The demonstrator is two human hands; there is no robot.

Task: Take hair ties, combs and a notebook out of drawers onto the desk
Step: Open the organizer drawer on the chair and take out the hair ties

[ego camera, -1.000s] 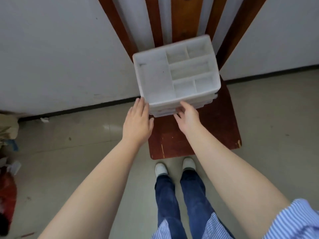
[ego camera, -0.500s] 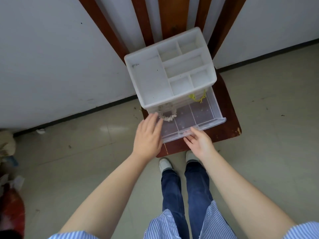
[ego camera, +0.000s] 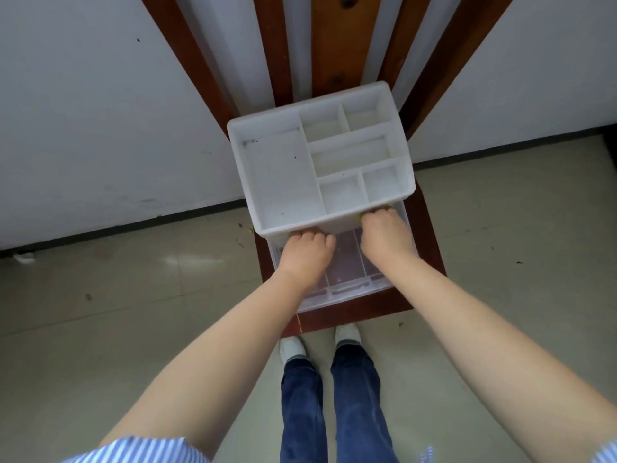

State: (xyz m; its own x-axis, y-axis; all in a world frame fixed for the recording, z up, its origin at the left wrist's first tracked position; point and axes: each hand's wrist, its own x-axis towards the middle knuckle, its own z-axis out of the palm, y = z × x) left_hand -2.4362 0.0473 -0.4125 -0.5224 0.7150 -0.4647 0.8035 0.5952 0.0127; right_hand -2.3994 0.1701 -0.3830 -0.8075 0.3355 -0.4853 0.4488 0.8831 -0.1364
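Centre frame, dark wooden desk [ego camera: 430, 262] carries white organizer [ego camera: 320, 162]; its clear drawer [ego camera: 344, 289] is pulled out. I see left hand [ego camera: 305, 257] and right hand [ego camera: 387, 237] reaching inside, fingers curled under the organizer; grip contents hidden.

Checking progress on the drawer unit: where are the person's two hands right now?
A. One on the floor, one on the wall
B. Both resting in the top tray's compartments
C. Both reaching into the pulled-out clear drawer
C: the left hand and right hand both sit inside the open clear drawer, fingers tucked under the white organizer.
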